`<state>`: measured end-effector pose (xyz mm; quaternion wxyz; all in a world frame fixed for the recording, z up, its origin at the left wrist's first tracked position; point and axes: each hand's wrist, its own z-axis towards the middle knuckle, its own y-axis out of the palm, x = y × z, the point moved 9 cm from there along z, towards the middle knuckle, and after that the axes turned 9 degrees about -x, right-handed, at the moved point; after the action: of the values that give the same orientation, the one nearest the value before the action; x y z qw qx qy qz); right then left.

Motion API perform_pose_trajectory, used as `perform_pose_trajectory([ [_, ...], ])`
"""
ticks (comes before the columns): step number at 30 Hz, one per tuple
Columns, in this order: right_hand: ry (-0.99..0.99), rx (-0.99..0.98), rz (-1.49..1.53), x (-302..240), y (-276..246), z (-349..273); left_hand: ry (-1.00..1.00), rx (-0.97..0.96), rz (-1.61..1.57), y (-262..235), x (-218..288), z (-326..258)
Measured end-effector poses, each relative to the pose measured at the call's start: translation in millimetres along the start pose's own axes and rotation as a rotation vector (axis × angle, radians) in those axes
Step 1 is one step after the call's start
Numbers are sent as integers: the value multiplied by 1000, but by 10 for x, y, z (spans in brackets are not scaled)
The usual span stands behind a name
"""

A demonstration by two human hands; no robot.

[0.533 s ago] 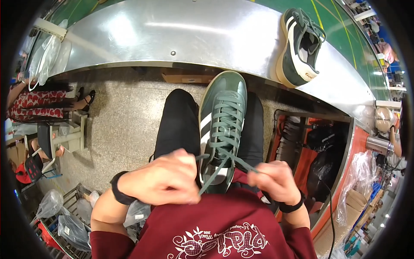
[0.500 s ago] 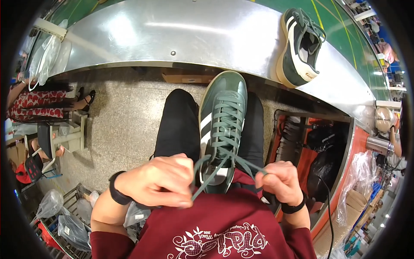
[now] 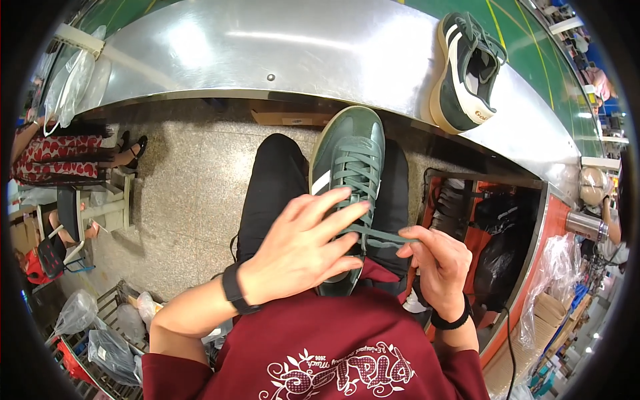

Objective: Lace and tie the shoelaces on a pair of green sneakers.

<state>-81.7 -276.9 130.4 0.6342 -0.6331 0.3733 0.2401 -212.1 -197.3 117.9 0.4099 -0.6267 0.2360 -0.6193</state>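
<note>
Right hand (image 3: 440, 261), lower right of centre: thumb and finger pinched on a green lace (image 3: 381, 235). Left hand (image 3: 303, 245), centre: fingers spread, contact underneath unclear. Green shoe (image 3: 353, 130), centre, toe toward top, partly beneath left hand, left of right hand.

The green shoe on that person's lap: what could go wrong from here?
The lace is drawn sideways in the right hand; it might slip from the fingertips.
The green shoe sits over the person's lap, so a hard tug could shift it.
The second shoe stands at the near edge of the metal bench; a bump might knock it off.
</note>
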Motion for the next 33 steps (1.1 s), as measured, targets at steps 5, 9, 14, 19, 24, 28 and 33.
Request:
perform_pose_trajectory([
  [5, -27, 35, 193, -31, 43, -60, 5, -9, -58, 222, -73, 59],
  [9, 132, 84, 253, 192, 106, -66, -49, -42, -430, 152, -158, -14],
  [14, 127, 20, 51, 229, 204, -63, 139, 24, -691, -801, -24, -210],
  [19, -248, -174, -114, -327, 539, 123, 95, 14, -820, -787, 28, -126],
  [24, 121, -381, 1410, 47, 531, 73, -388, -108, -394, 49, -547, -265],
  [28, -3, -168, 242, -46, 432, 123, -416, -102, -568, 146, -617, -299],
  [33, -267, -129, -426, -283, 667, 308, -353, -69, -595, 169, -787, -165],
])
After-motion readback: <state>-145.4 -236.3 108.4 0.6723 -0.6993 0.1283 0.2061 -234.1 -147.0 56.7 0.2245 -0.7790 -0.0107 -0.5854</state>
